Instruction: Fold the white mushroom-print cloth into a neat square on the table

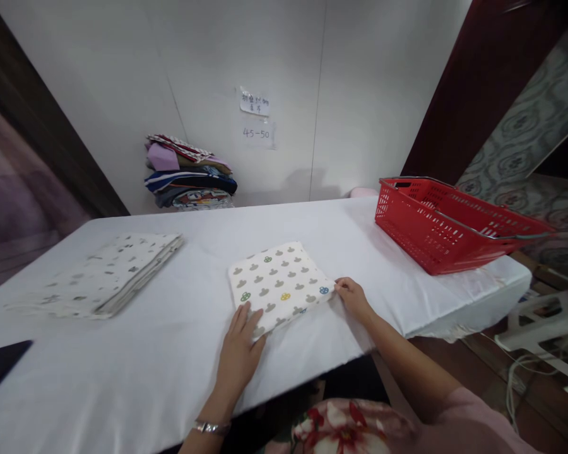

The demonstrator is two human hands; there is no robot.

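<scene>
A folded white cloth (284, 274) with grey, green, yellow and blue mushroom prints lies flat on the white-covered table in front of me. My left hand (243, 340) rests on its near left corner, fingers stretched out over the fabric. At the right corner, my right hand (354, 297) pinches the cloth's edge between thumb and fingers. Farther left lies a larger folded white cloth (108, 271) with small dark prints, out of reach of both hands.
A red plastic basket (435, 227) with metal handles stands at the table's right end. Folded fabrics (189, 173) are stacked behind the table's far edge. A dark flat item (2, 366) lies at the left edge. A white stool (544, 334) and cables are on the floor at right.
</scene>
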